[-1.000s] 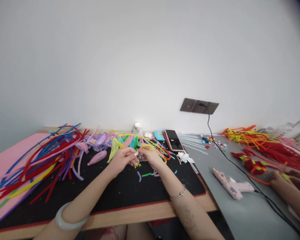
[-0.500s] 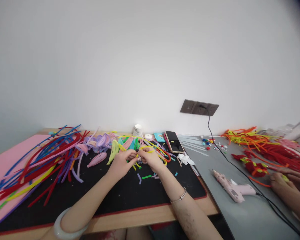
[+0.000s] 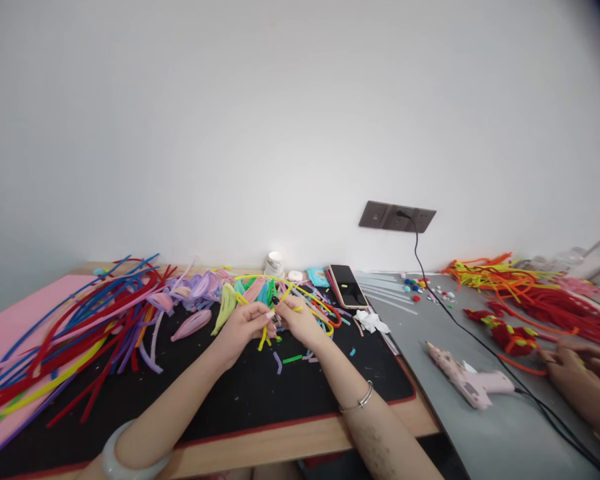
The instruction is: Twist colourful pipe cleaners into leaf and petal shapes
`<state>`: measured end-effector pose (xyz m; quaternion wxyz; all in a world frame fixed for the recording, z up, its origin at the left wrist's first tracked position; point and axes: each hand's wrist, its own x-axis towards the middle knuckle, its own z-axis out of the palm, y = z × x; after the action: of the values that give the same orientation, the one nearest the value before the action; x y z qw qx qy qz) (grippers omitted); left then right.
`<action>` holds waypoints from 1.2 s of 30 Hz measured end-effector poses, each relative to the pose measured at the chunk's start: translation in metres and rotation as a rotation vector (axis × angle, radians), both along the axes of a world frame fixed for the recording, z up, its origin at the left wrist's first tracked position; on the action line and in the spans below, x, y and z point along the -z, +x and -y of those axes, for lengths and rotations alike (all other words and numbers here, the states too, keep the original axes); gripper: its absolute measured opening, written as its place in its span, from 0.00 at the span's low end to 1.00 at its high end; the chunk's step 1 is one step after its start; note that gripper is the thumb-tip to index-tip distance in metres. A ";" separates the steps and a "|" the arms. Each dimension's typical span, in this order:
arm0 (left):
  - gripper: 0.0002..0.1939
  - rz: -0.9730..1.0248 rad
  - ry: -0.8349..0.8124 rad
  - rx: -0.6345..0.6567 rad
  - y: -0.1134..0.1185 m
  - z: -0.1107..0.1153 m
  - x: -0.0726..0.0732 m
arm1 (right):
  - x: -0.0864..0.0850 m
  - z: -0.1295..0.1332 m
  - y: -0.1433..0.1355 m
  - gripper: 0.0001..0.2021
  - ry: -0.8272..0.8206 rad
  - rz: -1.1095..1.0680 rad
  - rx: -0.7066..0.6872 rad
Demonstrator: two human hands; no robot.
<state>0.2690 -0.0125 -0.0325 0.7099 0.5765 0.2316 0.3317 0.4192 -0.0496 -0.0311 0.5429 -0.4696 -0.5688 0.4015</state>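
Above the black mat [image 3: 220,400], my left hand [image 3: 247,325] pinches yellow pipe cleaners [image 3: 263,339], whose ends stick out below its fingertips. My right hand [image 3: 296,320] meets it fingertip to fingertip, closed on the same yellow piece, with one yellow end showing past its fingers. The exact grip point between the fingers is too small to tell. Behind the hands lie green and pastel pipe cleaners [image 3: 225,308]. Short cut bits, one of them green [image 3: 293,359], rest on the mat just below the hands.
Left, a pile of long pipe cleaners [image 3: 100,320] covers pink sheets [image 3: 5,320]. A white cup [image 3: 275,262] and a phone [image 3: 347,287] stand or lie behind. Right, a glue gun [image 3: 467,380], its cord, pom-poms [image 3: 414,287], red bundles [image 3: 555,310] and another person's hands [image 3: 575,367].
My fingers have shifted around the yellow pipe cleaners, and more yellow ends now show below and beside them. The view has moved slightly. The other person's hands have shifted a little.
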 end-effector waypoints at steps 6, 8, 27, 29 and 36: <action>0.16 0.085 -0.248 0.140 -0.001 0.000 0.000 | 0.001 0.001 0.000 0.20 0.006 -0.069 -0.065; 0.14 0.006 -0.037 0.056 0.000 -0.003 0.002 | 0.000 0.000 0.000 0.19 -0.009 -0.035 0.005; 0.09 -0.242 0.530 -0.200 0.001 -0.006 0.000 | -0.004 0.000 0.001 0.19 0.045 0.222 0.087; 0.10 -0.142 0.269 -0.095 0.002 -0.005 0.000 | -0.004 0.001 0.002 0.19 0.032 0.149 0.023; 0.19 0.075 -0.192 0.171 -0.001 0.004 -0.004 | -0.014 0.012 -0.006 0.23 -0.129 -0.284 -0.229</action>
<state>0.2678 -0.0167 -0.0285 0.7958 0.5105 0.1855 0.2677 0.4135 -0.0613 -0.0166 0.5371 -0.3742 -0.5093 0.5586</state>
